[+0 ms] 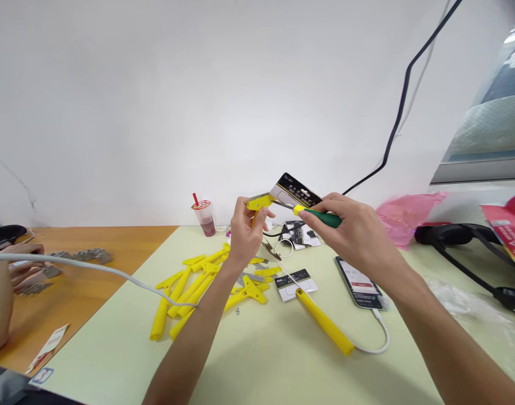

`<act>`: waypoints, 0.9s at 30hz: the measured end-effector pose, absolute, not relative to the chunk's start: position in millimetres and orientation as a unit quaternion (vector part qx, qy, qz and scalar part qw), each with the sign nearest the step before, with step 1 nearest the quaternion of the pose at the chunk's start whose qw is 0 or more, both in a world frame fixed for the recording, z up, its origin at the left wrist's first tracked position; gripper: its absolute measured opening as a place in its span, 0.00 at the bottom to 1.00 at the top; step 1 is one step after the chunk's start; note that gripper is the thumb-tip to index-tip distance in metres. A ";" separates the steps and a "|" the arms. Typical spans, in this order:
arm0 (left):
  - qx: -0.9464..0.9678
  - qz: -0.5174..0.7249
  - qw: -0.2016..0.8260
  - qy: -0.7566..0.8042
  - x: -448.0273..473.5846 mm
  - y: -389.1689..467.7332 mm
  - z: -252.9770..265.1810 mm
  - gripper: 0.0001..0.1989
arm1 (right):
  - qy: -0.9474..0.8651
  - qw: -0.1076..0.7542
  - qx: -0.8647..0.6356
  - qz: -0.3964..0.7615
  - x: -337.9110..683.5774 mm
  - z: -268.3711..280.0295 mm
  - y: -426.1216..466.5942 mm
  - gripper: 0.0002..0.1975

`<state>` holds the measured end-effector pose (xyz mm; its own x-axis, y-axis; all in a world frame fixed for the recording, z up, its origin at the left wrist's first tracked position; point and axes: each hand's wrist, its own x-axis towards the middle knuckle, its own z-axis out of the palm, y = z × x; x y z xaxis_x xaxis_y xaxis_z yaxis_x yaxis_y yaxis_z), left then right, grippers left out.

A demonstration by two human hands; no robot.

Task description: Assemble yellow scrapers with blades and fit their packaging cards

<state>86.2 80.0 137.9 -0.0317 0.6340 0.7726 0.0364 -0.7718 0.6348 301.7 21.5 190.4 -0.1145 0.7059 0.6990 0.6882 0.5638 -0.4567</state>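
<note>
My left hand (245, 236) is closed around a yellow scraper (260, 202) and holds its head up above the table. Along the top edge of that head runs a grey metal strip. In my right hand (348, 222) is a screwdriver (325, 217) with a green and yellow handle, its shaft pointing left. The tip meets or nearly meets the right end of the scraper head; exact contact is hard to see. Just behind both tools appears a black and white card (293, 191), partly covered by my right hand; what supports it is hidden.
Several yellow scraper handles (194, 287) lie left on the pale green table (274, 360). One yellow-handled scraper (325, 323) lies in front. Around are a phone (361, 284) on a white cable, a drink cup (206, 219), black glasses (460, 236) and a pink bag (405, 216). Another person's hand (25, 264) is at left.
</note>
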 end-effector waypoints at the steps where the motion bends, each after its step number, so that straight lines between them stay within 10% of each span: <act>1: 0.658 0.676 0.215 0.253 86.3 80.6 135.8 0.15 | -0.738 0.475 -0.478 0.032 300.6 191.3 20.0 0.16; 11: 0.634 0.683 0.160 0.326 76.4 83.6 141.7 0.15 | -0.703 0.471 -0.496 0.194 294.0 185.8 30.0 0.33; 27: 0.593 0.682 0.077 0.422 51.3 98.7 144.3 0.10 | -0.750 0.466 -0.470 0.015 289.1 181.5 28.3 0.27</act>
